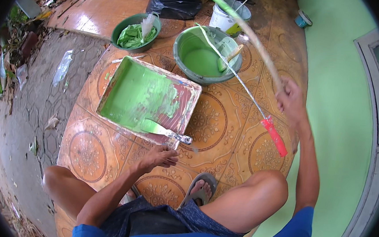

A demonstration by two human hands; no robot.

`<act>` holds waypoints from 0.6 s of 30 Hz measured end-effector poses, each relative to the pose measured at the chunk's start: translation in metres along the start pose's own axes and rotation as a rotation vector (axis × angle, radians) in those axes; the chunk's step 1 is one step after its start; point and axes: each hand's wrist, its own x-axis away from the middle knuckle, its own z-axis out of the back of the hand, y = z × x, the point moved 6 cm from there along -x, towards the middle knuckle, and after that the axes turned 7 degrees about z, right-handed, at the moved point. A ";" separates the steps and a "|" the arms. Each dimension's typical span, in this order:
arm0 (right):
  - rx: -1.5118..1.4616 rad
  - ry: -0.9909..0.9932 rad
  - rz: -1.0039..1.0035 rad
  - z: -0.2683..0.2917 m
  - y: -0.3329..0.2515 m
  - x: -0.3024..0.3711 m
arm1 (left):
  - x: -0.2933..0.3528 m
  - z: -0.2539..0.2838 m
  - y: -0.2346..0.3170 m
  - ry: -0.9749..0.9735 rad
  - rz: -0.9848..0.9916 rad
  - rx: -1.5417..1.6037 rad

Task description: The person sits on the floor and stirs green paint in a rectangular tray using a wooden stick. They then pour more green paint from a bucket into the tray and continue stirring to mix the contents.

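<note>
My right hand [292,102], raised at the right, is closed around the lower end of a long wooden stick [259,46]. The stick slants up and away, and green paint coats its far end. My left hand [159,156] hangs by the near corner of a paint tray [193,88], its fingers loosely bent and slightly apart, with nothing seen in them. Green paint covers much of the tray. A putty knife [167,131] with a smeared blade lies across its near side. Beyond sits a bucket of green paint [201,61], holding a brush [230,58].
A paint roller frame with a red handle [275,136] leans on the bucket. Behind stand a basin with green plastic [135,37], a white pail [221,19] and a black bag [174,1]. Right is a green wall [334,85]; left, the tiled floor [86,155] ends at paving.
</note>
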 end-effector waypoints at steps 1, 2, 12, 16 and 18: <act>0.041 -0.002 0.007 0.007 0.005 -0.027 | 0.003 0.003 0.005 0.009 -0.026 0.017; 0.245 0.024 0.038 0.020 0.007 -0.053 | 0.002 0.002 0.011 0.003 -0.054 0.030; 1.332 0.085 0.584 0.023 -0.030 -0.235 | -0.006 0.001 0.109 0.153 -0.287 0.139; 1.322 0.330 0.752 0.001 -0.030 -0.239 | -0.033 -0.004 0.140 0.150 -0.346 0.205; 1.112 0.306 0.625 -0.030 -0.035 -0.219 | -0.039 -0.003 0.154 0.167 -0.402 0.234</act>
